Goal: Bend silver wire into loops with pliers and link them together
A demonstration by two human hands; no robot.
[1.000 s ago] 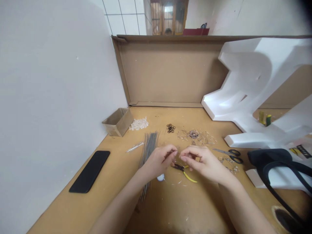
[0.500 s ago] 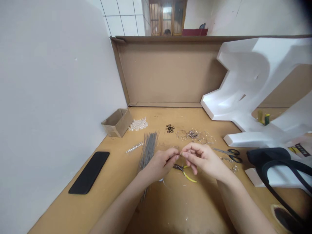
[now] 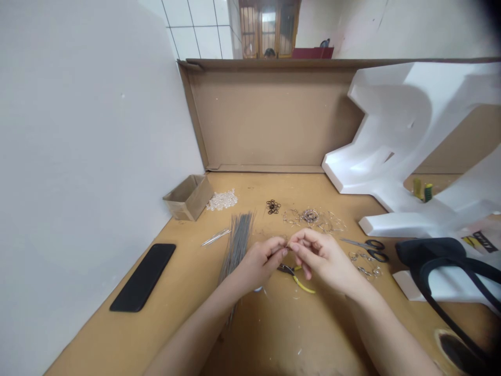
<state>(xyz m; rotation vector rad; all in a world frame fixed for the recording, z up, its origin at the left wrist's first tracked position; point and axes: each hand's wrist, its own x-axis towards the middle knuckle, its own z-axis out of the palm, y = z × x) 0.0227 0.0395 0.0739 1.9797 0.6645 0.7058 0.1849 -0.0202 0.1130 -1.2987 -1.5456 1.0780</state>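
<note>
Small piece, one, too fine to identify point(image 3: 287, 247): at the meeting of the fingertips, pinched by left hand point(image 3: 258, 266) and right hand point(image 3: 319, 256), thumb and forefinger of each drawn together on it.
Pliers, yellow-handled point(image 3: 304, 285): on the table point(image 3: 297, 339), just below the grip.
Wire bundle, grey point(image 3: 239, 235): left of the grip, passing under the left forearm.
Black rings, heap point(image 3: 273, 207): beyond the grip.
Wire tangle point(image 3: 311, 215): beyond it, rightward.
Scissors, black-handled point(image 3: 376, 244): right of the grip.
Clear beads, pile point(image 3: 222, 200): farther off, leftward.

Black phone point(image 3: 143, 278) (probably), white foam point(image 3: 381, 125).
</note>
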